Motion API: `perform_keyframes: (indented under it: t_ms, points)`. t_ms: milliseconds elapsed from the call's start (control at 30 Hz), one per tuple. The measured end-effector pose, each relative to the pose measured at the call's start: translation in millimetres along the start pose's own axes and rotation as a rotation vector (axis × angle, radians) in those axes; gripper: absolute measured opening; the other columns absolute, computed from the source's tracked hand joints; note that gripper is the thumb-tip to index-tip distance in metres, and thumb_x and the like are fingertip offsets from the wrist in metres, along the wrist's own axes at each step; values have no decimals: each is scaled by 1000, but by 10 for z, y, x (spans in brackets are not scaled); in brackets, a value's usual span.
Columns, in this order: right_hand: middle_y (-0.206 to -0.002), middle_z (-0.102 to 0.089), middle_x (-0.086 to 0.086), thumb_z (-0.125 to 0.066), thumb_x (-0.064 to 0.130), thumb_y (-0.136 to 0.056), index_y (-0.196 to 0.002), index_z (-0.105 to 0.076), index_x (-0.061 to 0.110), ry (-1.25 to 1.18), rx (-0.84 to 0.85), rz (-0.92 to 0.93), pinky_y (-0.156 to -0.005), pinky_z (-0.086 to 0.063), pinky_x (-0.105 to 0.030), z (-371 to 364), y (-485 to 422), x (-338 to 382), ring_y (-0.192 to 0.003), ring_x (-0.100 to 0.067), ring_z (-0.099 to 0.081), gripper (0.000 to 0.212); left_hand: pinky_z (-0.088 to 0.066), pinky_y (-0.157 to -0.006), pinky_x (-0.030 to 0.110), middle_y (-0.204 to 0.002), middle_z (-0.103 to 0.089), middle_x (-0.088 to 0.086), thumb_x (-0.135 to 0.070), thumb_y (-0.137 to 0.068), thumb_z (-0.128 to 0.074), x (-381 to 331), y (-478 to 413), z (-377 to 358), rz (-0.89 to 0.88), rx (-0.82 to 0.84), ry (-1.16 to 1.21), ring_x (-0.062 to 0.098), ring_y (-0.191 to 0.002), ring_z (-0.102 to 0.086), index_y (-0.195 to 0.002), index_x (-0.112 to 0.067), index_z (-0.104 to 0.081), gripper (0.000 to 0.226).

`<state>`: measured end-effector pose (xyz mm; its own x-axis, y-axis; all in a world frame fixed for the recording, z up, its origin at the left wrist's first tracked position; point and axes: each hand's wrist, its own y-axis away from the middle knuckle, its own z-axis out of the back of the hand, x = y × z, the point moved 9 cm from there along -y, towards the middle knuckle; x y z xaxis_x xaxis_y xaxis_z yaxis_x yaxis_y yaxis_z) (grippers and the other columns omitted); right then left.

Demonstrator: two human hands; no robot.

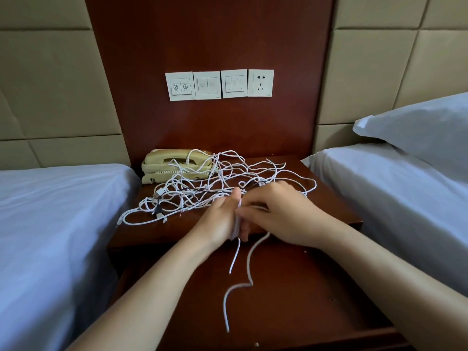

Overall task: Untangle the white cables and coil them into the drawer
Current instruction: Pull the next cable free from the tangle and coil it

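Here, at the lower centre of the frame, what appears to be an open dark-wood drawer is lying beneath both forearms. Two loose tails of white cable are dangling over it, one short, one long and wavy.

Just above, mid-frame, the left hand is curling its fingers round a small bundle of white cable. The right hand is touching the left and curling its fingers and thumb round a strand at the bundle's edge. The fingertips are partly hidden.

Beyond the hands, a tangle of white cables is sprawling across the nightstand top and draping over a cream telephone at centre left. A few darker strands are running through it.

Further back, a row of wall switches is sitting on the wooden panel at upper centre. Beds are filling the left edge and the right edge.

The cables are looking thin, light and limp, probably smooth enough to slip through fingers and springy enough to loosen a coil. The safest hold is likely a plug end, feeding one strand out slowly. Hard pulling is likely to tighten knots or drag the telephone's handset.
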<state>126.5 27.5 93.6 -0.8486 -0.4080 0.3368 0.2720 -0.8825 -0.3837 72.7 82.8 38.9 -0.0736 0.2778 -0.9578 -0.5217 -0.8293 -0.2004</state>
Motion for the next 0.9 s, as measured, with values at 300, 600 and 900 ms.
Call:
perform_keyframes:
  t_ms: [300, 600, 900]
  points:
    - [-49, -42, 7, -64, 26, -88, -59, -49, 24, -206, -267, -93, -50, -31, -19, 249, -6, -355, -50, -8, -40, 33, -26, -38, 17, -42, -24, -6, -56, -91, -22, -36, 193, -369, 164, 321, 182, 6, -32, -23, -65, -13, -37, 53]
    - [-43, -49, 6, -46, 13, -97, -80, -58, 4, -324, -72, -155, -47, -47, -25, 90, 45, -464, -39, -11, -53, 22, -19, -37, 16, -43, -20, -8, -32, -101, -29, -17, 101, -53, 116, 149, 47, 6, -34, -18, -60, -16, -28, 44]
    - [-49, -59, -2, -60, 27, -91, -70, -59, 10, -190, -53, -179, -45, -36, -16, 164, 90, -539, -40, -8, -48, 27, -19, -38, 17, -45, -20, -7, -32, -101, -31, 88, 70, 79, 146, 85, -4, 7, -36, -19, -59, -16, -29, 44]
